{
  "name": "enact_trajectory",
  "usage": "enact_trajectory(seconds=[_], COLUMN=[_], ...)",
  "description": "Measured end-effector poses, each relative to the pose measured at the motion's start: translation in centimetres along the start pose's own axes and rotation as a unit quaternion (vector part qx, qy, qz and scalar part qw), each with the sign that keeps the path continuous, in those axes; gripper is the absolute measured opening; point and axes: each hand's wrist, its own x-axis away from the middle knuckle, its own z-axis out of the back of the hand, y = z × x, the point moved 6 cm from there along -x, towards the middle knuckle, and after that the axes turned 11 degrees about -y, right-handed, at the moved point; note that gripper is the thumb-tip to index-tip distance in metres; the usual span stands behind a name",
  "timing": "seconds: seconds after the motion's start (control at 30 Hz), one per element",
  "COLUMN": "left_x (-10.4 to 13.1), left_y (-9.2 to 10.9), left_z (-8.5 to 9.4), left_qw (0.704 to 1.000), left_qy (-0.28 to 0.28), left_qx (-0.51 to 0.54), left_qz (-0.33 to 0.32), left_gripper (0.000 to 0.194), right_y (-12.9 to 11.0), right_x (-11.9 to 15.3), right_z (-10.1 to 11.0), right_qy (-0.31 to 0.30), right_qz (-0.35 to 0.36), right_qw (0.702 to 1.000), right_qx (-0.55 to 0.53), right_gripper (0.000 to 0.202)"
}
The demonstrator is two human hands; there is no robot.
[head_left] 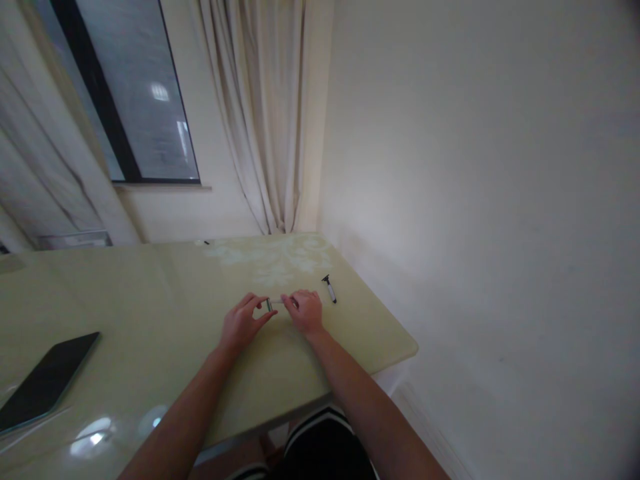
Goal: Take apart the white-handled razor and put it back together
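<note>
Over the table, my left hand pinches a narrow dark-green piece upright between thumb and fingertips. A thin pale stem runs from that piece into my right hand, whose fingers are closed round it. Together they form a T, like a small razor with its head at the left; fine detail is too small to make out. Just right of my right hand, another razor, with a black head and a grey-and-black handle, lies on the table.
The pale green glossy table has a rounded corner at the right, beside a white wall. A dark tablet-like slab lies at the left. A small black item rests at the far edge, near the curtains.
</note>
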Motion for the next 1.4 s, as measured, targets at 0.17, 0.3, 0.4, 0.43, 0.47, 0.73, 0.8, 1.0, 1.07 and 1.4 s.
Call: enact_trajectory(seconds=[0.17,0.3,0.4,0.43,0.47,0.73,0.8,1.0,1.07,1.4], left_x=[-0.09,-0.08,-0.07,-0.06,-0.05,-0.06,-0.07,-0.11,-0.13,-0.12], left_y=[0.01,0.11,0.24,0.23,0.22,0.13,0.21,0.18,0.16,-0.19], left_z=[-0.16,-0.02,-0.07,-0.07,-0.08,-0.34,-0.32,-0.19,-0.26,-0.33], left_qw=[1.0,1.0,1.0,1.0,1.0,1.0,1.0,1.0,0.999,0.999], left_qy=[-0.012,-0.008,-0.014,-0.012,-0.01,-0.015,-0.012,-0.002,-0.003,0.003], left_qx=[-0.007,-0.002,0.001,0.001,0.001,0.003,0.006,0.024,0.032,0.05], left_qz=[-0.004,-0.001,-0.004,-0.003,-0.003,-0.005,-0.008,-0.001,-0.005,0.004], left_gripper=[0.036,0.036,0.035,0.035,0.036,0.036,0.036,0.037,0.037,0.041], right_y=[0.31,-0.05,0.34,0.34,0.2,-0.11,-0.25,0.05,0.12,0.2], right_x=[0.02,-0.04,0.04,0.05,0.04,0.08,0.07,0.04,0.01,-0.04], right_z=[0.13,-0.11,0.18,0.2,0.14,0.3,0.29,0.32,0.27,0.33], right_qy=[0.021,0.006,0.029,0.029,0.022,0.019,0.017,0.03,0.03,0.025], right_qz=[-0.025,0.005,-0.029,-0.028,-0.016,-0.001,0.013,0.005,0.001,-0.014], right_qw=[0.999,1.0,0.999,0.999,1.0,1.0,1.0,1.0,1.0,0.999], right_qx=[0.004,0.003,0.011,0.009,0.007,0.013,0.009,0.005,0.005,0.015], right_gripper=[0.051,0.05,0.049,0.049,0.049,0.049,0.049,0.045,0.044,0.047])
